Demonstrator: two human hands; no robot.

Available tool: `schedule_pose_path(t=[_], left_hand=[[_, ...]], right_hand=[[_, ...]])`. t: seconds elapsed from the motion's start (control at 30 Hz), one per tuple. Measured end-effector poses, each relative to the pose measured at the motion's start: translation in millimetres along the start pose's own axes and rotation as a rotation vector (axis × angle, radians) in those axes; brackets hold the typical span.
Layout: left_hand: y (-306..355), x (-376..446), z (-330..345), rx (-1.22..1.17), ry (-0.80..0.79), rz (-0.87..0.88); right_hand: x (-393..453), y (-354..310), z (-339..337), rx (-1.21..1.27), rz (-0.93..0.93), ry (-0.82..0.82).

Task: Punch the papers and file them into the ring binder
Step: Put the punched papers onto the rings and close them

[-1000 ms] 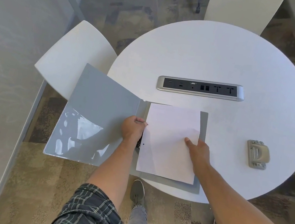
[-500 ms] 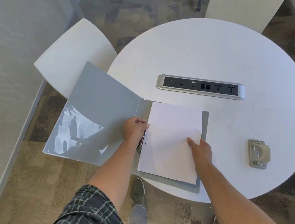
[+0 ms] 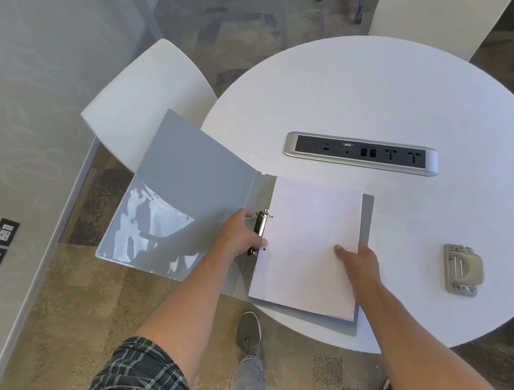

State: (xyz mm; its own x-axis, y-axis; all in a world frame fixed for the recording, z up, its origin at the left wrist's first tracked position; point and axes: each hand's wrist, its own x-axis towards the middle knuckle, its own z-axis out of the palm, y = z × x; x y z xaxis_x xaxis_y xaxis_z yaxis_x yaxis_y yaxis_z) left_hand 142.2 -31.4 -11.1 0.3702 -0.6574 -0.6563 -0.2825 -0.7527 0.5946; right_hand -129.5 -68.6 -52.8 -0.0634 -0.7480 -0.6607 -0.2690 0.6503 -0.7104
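A grey ring binder lies open at the round table's near left, its left cover hanging past the table edge. White punched papers lie flat on the binder's right half, with one hole visible near their left edge. My left hand curls its fingers around the black metal ring mechanism at the spine. My right hand rests with straight fingers on the papers' right side. A grey hole punch sits apart on the right of the table.
The white round table has a silver socket strip set in its middle. A white chair stands at the left beside the binder cover, and another white chair back stands beyond the table.
The papers' raised left edge has settled flat beside the rings. My left hand has drawn slightly left, uncovering the upper ring. My right hand stays on the papers.
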Motion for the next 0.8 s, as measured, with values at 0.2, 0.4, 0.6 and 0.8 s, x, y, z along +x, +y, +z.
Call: schedule_pose_path(t=[0.2, 0.4, 0.6, 0.8], left_hand=[[0.3, -13.2, -2.1, 0.071, -0.046, 0.086], [-1.5, -16.9, -1.2, 0.079, 0.018, 0.060], [-2.5, -18.6, 1.1, 0.039, 0.027, -0.008], [-1.9, -13.2, 0.0, 0.029, 0.031, -0.034]], right_hand=[[1.1, 3.2, -0.8, -0.008, -0.004, -0.012], [-3.5, 0.8, -2.2, -0.008, -0.009, -0.022], [-7.2, 4.7, -3.5, -0.020, -0.012, -0.013], [-6.2, 7.5, -3.6, -0.025, -0.012, -0.029]])
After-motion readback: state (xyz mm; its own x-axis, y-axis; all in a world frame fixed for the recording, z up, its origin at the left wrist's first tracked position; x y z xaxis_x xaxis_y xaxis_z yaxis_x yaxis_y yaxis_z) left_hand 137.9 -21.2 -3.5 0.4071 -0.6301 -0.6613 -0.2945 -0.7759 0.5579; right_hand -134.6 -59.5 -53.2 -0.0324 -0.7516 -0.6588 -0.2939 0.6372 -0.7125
